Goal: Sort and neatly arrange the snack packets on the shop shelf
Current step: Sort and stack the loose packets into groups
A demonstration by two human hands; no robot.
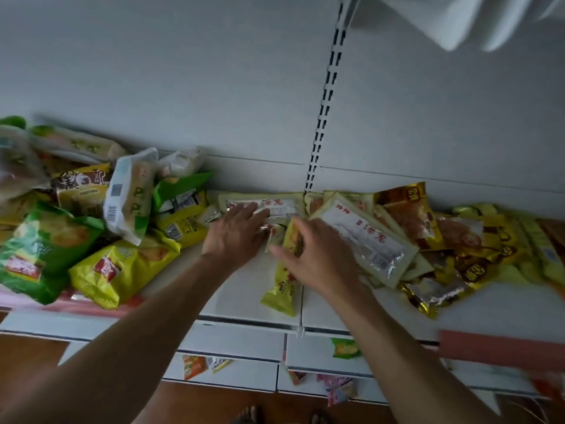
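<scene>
- Yellow packet (282, 289): mid-shelf (244, 295), long axis front to back, near end towards the edge.
- Right hand (318, 258): fingers curled round its far end.
- Left hand (235, 232): fingers straight, resting on pale flat packet (275, 205) lying crosswise at the back.
- Judged light, slippery film; grip sealed ends.

Large pale characters that look like "黑白配" cross a brown-and-yellow packet (81, 182) near the left end of the shelf (244, 298). Red Chinese characters, too blurred to read surely, stand on a clear-windowed packet (269, 206) at the back edge and on its twin (367, 240) right of the middle. A white packet (128, 197) bears a barcode (110, 213) and a QR code (116, 190). Gold packets (409, 209) carry round emblems (412, 191), unreadable.
</scene>
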